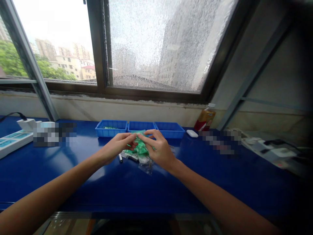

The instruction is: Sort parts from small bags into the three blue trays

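Note:
Above the middle of the blue table, my left hand and my right hand meet with their fingertips close together. Both are closed in a pinch; whatever is between the fingers is too small to make out. Directly under and behind them lies a heap of green plastic packets, partly covered by the fingers. Clear plastic bags stick out at the heap's near side. A small white and dark stick-like piece lies at the left of the heap, below my left hand.
Three blue trays stand in a row behind: a left tray with some green pieces, a middle tray and a right tray. Rightward are a white case and a bottle. A power strip lies left.

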`<state>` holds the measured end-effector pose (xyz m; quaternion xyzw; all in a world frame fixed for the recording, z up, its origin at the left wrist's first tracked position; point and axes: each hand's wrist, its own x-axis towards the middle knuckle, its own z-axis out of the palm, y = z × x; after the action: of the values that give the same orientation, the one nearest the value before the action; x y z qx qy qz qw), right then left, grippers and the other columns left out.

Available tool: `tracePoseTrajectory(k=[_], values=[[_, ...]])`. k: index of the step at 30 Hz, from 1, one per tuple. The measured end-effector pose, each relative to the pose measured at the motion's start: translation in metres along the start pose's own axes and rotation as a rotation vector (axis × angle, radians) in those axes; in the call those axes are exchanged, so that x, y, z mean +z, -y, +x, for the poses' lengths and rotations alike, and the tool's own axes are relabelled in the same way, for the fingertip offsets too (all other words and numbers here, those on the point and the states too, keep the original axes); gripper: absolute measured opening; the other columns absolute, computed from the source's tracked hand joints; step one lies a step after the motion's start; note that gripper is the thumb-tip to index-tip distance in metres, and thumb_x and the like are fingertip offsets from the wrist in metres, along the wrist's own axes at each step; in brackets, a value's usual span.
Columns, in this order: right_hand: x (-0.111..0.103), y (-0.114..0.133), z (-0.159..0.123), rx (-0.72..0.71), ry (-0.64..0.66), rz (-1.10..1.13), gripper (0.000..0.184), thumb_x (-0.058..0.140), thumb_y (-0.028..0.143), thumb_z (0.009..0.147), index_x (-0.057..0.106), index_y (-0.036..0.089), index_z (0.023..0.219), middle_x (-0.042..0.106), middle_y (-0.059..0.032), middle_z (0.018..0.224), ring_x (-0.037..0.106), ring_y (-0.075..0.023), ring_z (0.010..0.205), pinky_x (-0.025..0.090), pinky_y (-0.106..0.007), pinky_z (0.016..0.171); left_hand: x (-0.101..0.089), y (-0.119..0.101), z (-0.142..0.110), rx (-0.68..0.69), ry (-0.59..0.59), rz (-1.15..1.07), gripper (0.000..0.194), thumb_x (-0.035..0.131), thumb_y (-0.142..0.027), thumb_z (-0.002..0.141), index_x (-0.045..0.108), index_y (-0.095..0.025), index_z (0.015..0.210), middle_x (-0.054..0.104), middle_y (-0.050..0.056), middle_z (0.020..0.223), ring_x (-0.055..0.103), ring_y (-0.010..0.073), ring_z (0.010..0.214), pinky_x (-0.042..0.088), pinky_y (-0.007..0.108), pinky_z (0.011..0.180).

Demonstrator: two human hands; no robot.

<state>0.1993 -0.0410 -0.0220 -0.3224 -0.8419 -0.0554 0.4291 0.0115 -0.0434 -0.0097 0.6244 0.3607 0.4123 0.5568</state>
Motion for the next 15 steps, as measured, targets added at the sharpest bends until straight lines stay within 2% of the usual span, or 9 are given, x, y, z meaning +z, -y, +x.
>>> tracePoseTrajectory(k=[3, 5, 8, 11, 12, 14, 15], values=[[0.001, 0.0, 0.0, -0.034, -0.007, -0.025, 0.042, 0.04, 0.007, 0.083, 0.061, 0.029, 0.112, 0.052, -0.007, 0.109, 0.048, -0.0192, 0.104, 0.047, -0.038, 0.086, 0.002, -0.001, 0.0, 0.015, 0.002, -0.024, 0.028, 0.06, -0.04, 0.078, 0.057, -0.012, 0.077, 0.055, 0.001, 0.069, 0.053, 0.0104, 0.065, 0.043, 0.025, 0.067], [0.0, 0.002, 0.0, -0.05, -0.002, -0.014, 0.042, 0.04, 0.006, 0.082, 0.061, 0.028, 0.111, 0.048, -0.0075, 0.117, 0.045, -0.0198, 0.111, 0.046, -0.039, 0.09, 0.0, -0.004, 0.001, 0.046, -0.045, 0.041, 0.026, 0.062, -0.038, 0.076, 0.056, -0.012, 0.072, 0.053, -0.001, 0.064, 0.052, 0.0094, 0.062, 0.043, 0.024, 0.065], [-0.002, 0.005, 0.001, -0.029, -0.006, 0.015, 0.033, 0.044, 0.011, 0.082, 0.059, 0.024, 0.109, 0.044, -0.0096, 0.122, 0.043, -0.0216, 0.116, 0.043, -0.04, 0.093, -0.018, -0.01, 0.007, 0.137, -0.222, 0.208, 0.028, 0.063, -0.039, 0.072, 0.056, -0.013, 0.069, 0.052, -0.002, 0.06, 0.049, 0.0088, 0.057, 0.041, 0.023, 0.06], [-0.004, 0.005, 0.003, 0.028, -0.044, 0.03, 0.02, 0.049, 0.015, 0.08, 0.057, 0.021, 0.098, 0.048, -0.0105, 0.112, 0.048, -0.0221, 0.108, 0.043, -0.041, 0.091, -0.052, -0.014, 0.014, 0.2, -0.477, 0.297, 0.034, 0.064, -0.045, 0.068, 0.056, -0.012, 0.07, 0.052, -0.002, 0.061, 0.051, 0.0099, 0.058, 0.043, 0.023, 0.06], [-0.005, 0.003, 0.004, 0.047, -0.062, 0.031, 0.014, 0.05, 0.014, 0.079, 0.056, 0.02, 0.091, 0.049, -0.0101, 0.106, 0.05, -0.0217, 0.104, 0.043, -0.04, 0.09, -0.064, -0.015, 0.015, 0.168, -0.523, 0.315, 0.037, 0.065, -0.047, 0.066, 0.056, -0.012, 0.073, 0.054, -0.001, 0.063, 0.052, 0.011, 0.06, 0.044, 0.024, 0.062], [-0.007, -0.001, 0.006, 0.081, -0.091, 0.027, 0.007, 0.051, 0.013, 0.077, 0.051, 0.019, 0.078, 0.05, -0.0087, 0.097, 0.051, -0.0206, 0.097, 0.043, -0.038, 0.087, -0.084, -0.014, 0.016, -0.03, -0.438, 0.406, 0.049, 0.063, -0.054, 0.065, 0.058, -0.009, 0.083, 0.059, 0.006, 0.076, 0.058, 0.0159, 0.068, 0.047, 0.028, 0.066], [-0.007, -0.003, 0.007, 0.093, -0.1, 0.025, 0.008, 0.052, 0.013, 0.076, 0.048, 0.02, 0.075, 0.049, -0.0081, 0.094, 0.051, -0.0201, 0.095, 0.043, -0.036, 0.086, -0.09, -0.014, 0.016, -0.1, -0.436, 0.504, 0.057, 0.061, -0.057, 0.066, 0.058, -0.007, 0.092, 0.059, 0.011, 0.088, 0.06, 0.0193, 0.074, 0.047, 0.03, 0.069]])
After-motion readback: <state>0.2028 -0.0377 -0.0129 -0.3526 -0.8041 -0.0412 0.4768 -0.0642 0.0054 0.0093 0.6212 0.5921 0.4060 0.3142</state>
